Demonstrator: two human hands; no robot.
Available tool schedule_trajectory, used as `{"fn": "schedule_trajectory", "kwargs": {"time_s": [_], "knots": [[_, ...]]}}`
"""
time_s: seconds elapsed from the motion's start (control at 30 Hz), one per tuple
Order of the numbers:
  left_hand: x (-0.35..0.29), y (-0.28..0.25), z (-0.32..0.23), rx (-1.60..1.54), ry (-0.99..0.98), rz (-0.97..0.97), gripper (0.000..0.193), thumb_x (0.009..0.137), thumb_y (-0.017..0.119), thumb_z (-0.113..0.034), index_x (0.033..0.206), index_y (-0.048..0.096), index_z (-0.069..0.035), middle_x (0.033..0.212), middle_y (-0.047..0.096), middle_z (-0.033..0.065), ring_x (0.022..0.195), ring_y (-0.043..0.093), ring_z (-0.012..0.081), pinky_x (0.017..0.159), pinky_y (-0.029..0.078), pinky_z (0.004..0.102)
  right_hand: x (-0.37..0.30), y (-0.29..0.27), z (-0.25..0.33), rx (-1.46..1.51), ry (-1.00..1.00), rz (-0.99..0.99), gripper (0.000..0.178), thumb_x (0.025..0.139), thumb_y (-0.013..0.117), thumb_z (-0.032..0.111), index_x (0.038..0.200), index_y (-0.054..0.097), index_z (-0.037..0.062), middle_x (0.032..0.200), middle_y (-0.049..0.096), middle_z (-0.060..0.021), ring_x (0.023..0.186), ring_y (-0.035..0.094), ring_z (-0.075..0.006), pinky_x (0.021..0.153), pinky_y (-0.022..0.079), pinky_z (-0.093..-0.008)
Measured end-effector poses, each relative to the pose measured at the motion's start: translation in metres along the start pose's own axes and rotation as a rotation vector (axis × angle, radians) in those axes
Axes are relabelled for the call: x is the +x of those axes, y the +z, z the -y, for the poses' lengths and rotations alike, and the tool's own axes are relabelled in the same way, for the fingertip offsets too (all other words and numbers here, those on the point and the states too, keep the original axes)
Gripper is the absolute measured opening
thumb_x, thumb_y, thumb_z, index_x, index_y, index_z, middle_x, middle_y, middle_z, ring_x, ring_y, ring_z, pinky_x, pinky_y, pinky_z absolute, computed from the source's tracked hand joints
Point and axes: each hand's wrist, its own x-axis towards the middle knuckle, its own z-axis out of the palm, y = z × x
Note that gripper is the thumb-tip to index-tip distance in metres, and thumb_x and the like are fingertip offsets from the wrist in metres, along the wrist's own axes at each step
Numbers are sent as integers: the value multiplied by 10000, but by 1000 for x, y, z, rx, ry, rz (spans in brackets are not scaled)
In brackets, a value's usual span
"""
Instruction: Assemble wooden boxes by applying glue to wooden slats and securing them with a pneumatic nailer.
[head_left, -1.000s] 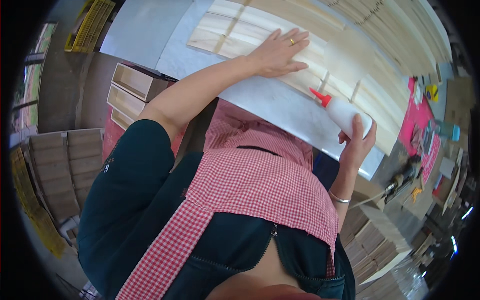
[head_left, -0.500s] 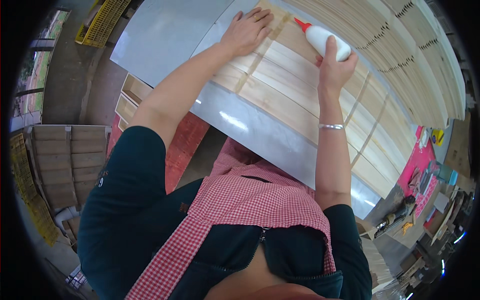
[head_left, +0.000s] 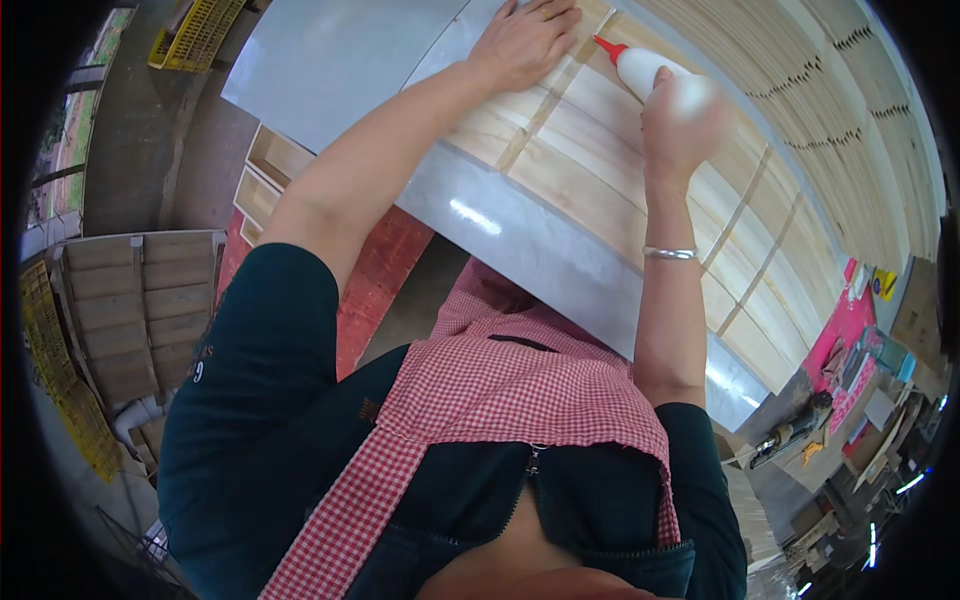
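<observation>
Bottle [head_left: 646, 72], probably light, squeezable and smooth, best held round its body: right hand [head_left: 678, 120] wrapped about it; left hand [head_left: 525, 45], apart, resting on the boards [head_left: 585, 132], far left.

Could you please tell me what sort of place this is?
It is probably a woodworking workshop: pale boards lie side by side on a grey table, a tall stack of wood stands beyond them, and the right hand holds a red-tipped white bottle.
</observation>
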Motion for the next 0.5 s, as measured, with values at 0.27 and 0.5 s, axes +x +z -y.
{"fn": "schedule_trajectory", "kwargs": {"time_s": [0.27, 0.5], "knots": [[-53, -13, 2, 72, 172, 66, 526, 1052, 416, -371, 1493, 418, -85, 1591, 392, 119, 1489, 323, 367, 1134, 320, 639, -61, -25, 5, -71, -45, 86, 517, 883, 768, 349, 1146, 521, -22, 992, 652, -174, 858, 659, -285, 795, 544, -378], [-66, -18, 6, -180, 41, 186, 515, 1054, 415, -362, 1493, 428, -94, 1595, 392, 101, 1494, 321, 343, 1145, 308, 639, -115, -44, 28, -117, -87, 146, 496, 888, 779, 320, 1156, 516, -4, 973, 654, -168, 818, 661, -270, 745, 550, -362]]}}
